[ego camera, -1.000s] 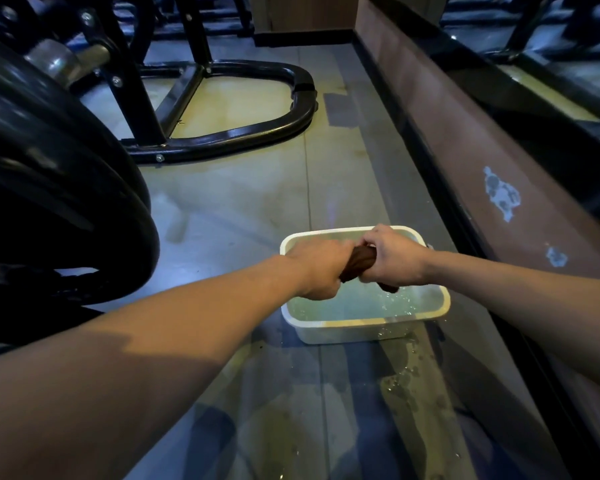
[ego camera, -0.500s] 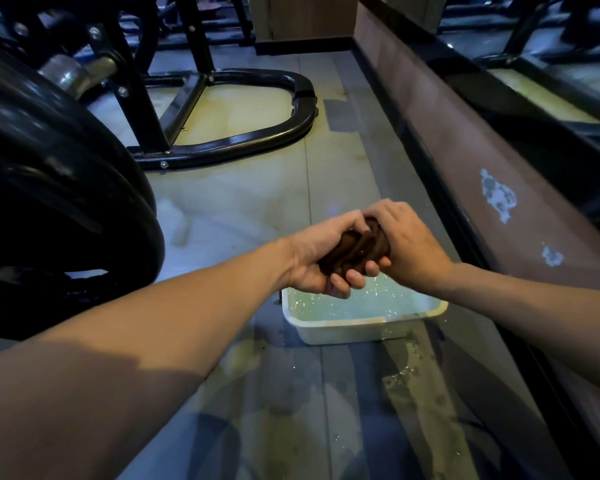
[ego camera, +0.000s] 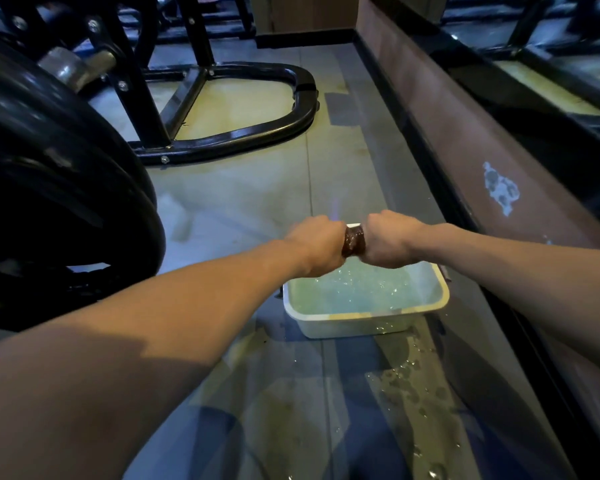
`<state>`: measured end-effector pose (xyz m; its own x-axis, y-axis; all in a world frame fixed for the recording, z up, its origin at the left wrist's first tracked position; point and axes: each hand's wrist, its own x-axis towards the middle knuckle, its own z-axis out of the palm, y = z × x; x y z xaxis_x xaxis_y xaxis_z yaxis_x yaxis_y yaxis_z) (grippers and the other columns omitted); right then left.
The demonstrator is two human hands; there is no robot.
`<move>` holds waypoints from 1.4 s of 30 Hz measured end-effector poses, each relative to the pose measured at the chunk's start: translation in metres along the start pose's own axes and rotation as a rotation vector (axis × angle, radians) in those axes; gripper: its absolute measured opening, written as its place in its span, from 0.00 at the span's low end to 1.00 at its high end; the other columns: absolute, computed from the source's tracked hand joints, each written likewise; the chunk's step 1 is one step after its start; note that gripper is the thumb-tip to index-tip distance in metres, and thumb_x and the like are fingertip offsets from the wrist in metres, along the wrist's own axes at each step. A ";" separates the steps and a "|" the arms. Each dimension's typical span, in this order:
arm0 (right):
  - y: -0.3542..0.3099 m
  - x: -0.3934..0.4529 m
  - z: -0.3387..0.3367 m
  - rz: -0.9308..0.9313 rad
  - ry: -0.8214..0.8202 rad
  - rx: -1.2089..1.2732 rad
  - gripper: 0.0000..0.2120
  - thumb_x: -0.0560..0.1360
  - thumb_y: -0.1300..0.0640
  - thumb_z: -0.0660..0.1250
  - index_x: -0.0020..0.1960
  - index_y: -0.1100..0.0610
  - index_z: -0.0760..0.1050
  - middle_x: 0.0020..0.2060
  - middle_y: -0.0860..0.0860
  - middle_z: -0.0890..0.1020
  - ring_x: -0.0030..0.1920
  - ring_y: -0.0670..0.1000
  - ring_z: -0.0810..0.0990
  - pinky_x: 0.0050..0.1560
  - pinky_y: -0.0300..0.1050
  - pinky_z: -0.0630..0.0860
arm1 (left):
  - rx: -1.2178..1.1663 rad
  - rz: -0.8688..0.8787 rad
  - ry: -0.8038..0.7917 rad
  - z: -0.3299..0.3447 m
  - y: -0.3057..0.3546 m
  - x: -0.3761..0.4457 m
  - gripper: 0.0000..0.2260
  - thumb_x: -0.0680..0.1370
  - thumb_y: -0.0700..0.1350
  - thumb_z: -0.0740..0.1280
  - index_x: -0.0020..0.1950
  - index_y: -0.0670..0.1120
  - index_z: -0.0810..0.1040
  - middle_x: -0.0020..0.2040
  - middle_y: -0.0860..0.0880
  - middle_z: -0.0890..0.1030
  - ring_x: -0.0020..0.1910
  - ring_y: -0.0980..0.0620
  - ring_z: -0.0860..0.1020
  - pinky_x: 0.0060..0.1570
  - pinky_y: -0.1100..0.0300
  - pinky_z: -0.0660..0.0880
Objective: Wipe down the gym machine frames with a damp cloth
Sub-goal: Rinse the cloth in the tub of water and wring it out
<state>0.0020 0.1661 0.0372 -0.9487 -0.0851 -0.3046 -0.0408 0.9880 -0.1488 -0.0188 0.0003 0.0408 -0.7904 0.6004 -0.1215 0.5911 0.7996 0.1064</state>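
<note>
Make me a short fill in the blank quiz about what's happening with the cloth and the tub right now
1. Both hands grip a dark brown ____ between them.
2. The left hand and right hand hold it above a white ____ of water.
3. Water drops lie on the ____ near the tub's front right corner.
4. The black machine frame stands ____ the tub.

Missing words: cloth; tub; floor; beyond

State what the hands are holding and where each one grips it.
Both grip a twisted dark brown cloth over the water basin: the left hand holds its left end, the right hand its right end, leaving only the middle showing.
</note>
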 end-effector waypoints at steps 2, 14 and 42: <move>-0.001 0.005 0.002 0.054 -0.163 0.155 0.05 0.73 0.55 0.70 0.42 0.57 0.79 0.37 0.54 0.82 0.32 0.53 0.77 0.32 0.44 0.73 | 0.149 0.081 0.051 0.004 -0.005 0.000 0.13 0.80 0.50 0.68 0.61 0.47 0.74 0.50 0.45 0.80 0.47 0.41 0.79 0.42 0.54 0.69; 0.029 -0.012 0.029 -0.275 0.298 -0.003 0.38 0.75 0.48 0.75 0.80 0.49 0.61 0.71 0.51 0.70 0.68 0.54 0.72 0.65 0.50 0.76 | -0.869 -0.358 -0.182 0.020 0.002 0.000 0.13 0.74 0.42 0.70 0.58 0.44 0.79 0.39 0.46 0.80 0.32 0.49 0.79 0.36 0.55 0.83; -0.008 -0.001 0.010 0.060 -0.224 0.377 0.07 0.74 0.61 0.69 0.37 0.58 0.77 0.31 0.53 0.78 0.31 0.53 0.74 0.30 0.43 0.71 | 0.257 0.168 0.055 0.002 -0.002 0.005 0.14 0.82 0.50 0.64 0.65 0.48 0.71 0.55 0.45 0.81 0.44 0.44 0.72 0.42 0.53 0.64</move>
<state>0.0066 0.1567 0.0296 -0.8529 -0.0956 -0.5133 0.1692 0.8794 -0.4450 -0.0233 0.0019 0.0377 -0.6813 0.7287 -0.0687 0.7302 0.6700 -0.1338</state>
